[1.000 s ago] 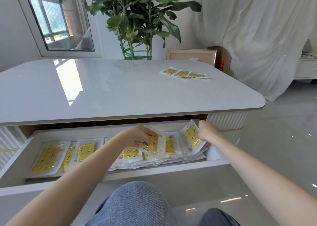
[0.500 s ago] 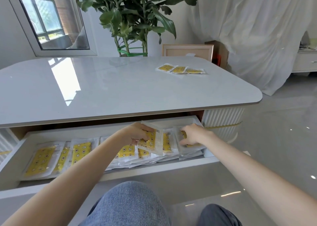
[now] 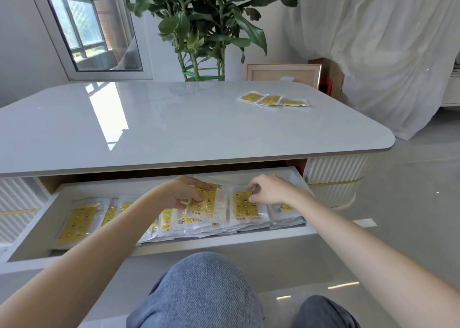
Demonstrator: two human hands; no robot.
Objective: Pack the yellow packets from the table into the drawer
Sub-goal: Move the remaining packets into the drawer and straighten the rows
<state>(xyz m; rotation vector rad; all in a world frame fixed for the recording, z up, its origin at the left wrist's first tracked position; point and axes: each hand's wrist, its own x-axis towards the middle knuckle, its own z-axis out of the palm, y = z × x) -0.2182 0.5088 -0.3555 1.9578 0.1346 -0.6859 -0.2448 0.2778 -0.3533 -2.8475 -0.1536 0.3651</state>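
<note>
Inside, left hand (image 3: 185, 191) around a packet (image 3: 207, 204).

forearms (image 3: 87, 258): bare | jeans (image 3: 199, 290): blue denim | left knee lighter, right knee darker

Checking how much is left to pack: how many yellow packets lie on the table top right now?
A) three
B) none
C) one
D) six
A: three yellow packets lie side by side in a row near the far right corner of the table top, not yet in the drawer.
</note>
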